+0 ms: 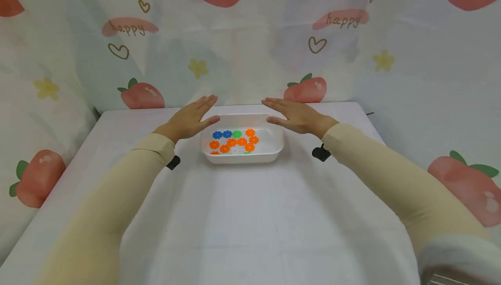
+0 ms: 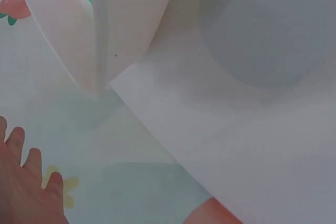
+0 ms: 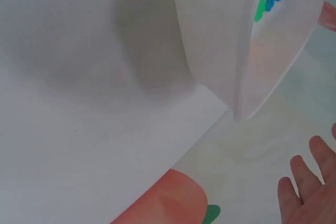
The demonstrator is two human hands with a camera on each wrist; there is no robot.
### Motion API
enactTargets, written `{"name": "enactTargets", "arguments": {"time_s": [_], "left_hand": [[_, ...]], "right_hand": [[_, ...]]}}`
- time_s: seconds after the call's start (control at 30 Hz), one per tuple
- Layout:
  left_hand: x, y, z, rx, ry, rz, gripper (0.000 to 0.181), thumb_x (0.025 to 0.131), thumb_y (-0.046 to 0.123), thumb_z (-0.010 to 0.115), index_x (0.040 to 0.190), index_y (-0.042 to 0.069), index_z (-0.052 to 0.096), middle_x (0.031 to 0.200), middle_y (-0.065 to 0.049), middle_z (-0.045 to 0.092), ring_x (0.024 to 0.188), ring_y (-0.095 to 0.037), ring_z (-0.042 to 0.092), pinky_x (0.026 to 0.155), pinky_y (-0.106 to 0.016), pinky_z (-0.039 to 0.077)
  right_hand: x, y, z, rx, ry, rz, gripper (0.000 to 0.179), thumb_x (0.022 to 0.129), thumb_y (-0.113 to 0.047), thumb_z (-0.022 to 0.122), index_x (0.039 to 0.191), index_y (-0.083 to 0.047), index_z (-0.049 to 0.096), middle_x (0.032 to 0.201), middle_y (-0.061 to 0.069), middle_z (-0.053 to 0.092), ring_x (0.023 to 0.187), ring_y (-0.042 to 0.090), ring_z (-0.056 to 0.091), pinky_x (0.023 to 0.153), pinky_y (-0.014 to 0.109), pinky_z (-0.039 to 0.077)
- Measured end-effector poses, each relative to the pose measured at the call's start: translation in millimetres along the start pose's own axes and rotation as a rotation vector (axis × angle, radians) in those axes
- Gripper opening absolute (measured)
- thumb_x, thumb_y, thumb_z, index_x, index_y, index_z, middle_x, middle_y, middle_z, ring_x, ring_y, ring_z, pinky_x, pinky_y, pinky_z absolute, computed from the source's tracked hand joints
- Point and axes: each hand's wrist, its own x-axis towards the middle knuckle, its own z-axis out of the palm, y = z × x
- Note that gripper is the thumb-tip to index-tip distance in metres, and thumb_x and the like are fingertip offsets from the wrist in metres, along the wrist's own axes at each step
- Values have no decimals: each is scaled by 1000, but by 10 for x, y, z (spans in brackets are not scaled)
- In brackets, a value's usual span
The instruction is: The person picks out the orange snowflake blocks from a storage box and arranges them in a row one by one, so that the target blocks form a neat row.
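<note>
A white plastic tray [image 1: 242,159] stands toward the back of the table. Inside it lie several flat, notched discs: orange discs [image 1: 242,142], blue discs [image 1: 217,135] and a green disc [image 1: 236,134], with another green bit at the front wall. My left hand [image 1: 189,117], fingers straight, hovers at the tray's left end. Opposite, over the right end, my right hand [image 1: 297,115] is held with straight fingers and holds nothing. Both wrist views show spread fingers apart from the tray; the left wrist view has the tray's wall [image 2: 126,24], the right wrist view its outer side [image 3: 215,35].
A white cloth [image 1: 242,215] covers the table. Behind it hangs a curtain [image 1: 250,50] printed with peaches, hearts and flowers. Small black devices [image 1: 322,152] sit under both wrists. A pale grey rounded object [image 1: 458,254] with a dark part appears at lower right.
</note>
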Motion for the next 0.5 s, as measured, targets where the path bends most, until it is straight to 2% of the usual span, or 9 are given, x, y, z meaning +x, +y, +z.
{"name": "enactTargets", "arguments": {"time_s": [0.13, 0.23, 0.33, 0.5], "left_hand": [[-107, -126, 0, -62, 19, -59, 82, 96, 70, 28, 160, 23, 5, 166, -4, 9, 153, -26, 7, 121, -52, 14], [-175, -194, 16, -126, 52, -105, 82, 95, 72, 29, 159, 27, 5, 165, -6, 13, 152, -30, 12, 120, -56, 15], [-244, -234, 44, -222, 116, -145, 77, 97, 65, 36, 159, 29, 7, 162, -9, 25, 148, -33, 22, 117, -59, 21], [-358, -234, 126, -407, 202, -206, 68, 102, 50, 44, 159, 22, 18, 152, -12, 42, 138, -34, 41, 111, -54, 35]], "right_hand": [[-80, -19, -4, 29, 6, 21, 70, 99, -61, 36, 158, -27, 20, 163, 0, 22, 149, 26, 23, 119, 52, 20], [-130, -18, 29, 39, 0, 37, 69, 99, -60, 37, 157, -25, 24, 162, 3, 27, 148, 28, 25, 120, 52, 19], [-174, 0, 82, 52, -4, 49, 70, 99, -63, 36, 157, -25, 25, 160, 5, 30, 147, 28, 27, 120, 52, 19], [-246, 12, 173, 119, 48, 54, 69, 99, -62, 38, 155, -24, 31, 156, 5, 38, 145, 26, 33, 119, 50, 22]]}}
